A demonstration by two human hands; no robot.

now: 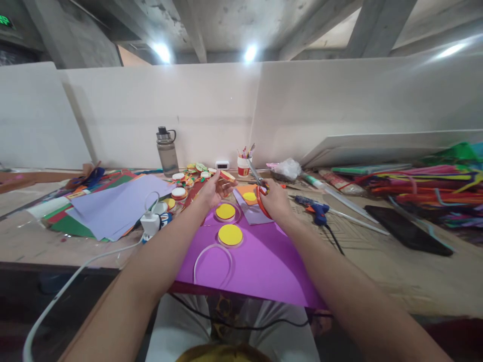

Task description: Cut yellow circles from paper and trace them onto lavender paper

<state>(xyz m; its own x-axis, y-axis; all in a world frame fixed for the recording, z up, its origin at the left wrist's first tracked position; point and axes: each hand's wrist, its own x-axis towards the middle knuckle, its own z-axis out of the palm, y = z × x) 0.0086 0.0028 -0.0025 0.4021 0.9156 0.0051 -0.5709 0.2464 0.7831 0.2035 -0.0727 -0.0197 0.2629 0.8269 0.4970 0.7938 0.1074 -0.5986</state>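
My left hand is closed around a small round disc with a red and yellow edge, held up above the purple sheet. In my right hand is a pair of scissors with red handles, blades pointing up and away from me. Below the hands, a yellow-topped disc and a second yellow disc lie on the purple sheet. Between the hands, orange paper with a yellow circle rests on lilac paper. A pale strip curves in a loop near the front.
Finished-looking discs and lilac sheets lie to the left, with a white plug and cable. Behind stand a bottle and a pen cup. To the right are a glue gun, a dark tablet and colourful pipe cleaners.
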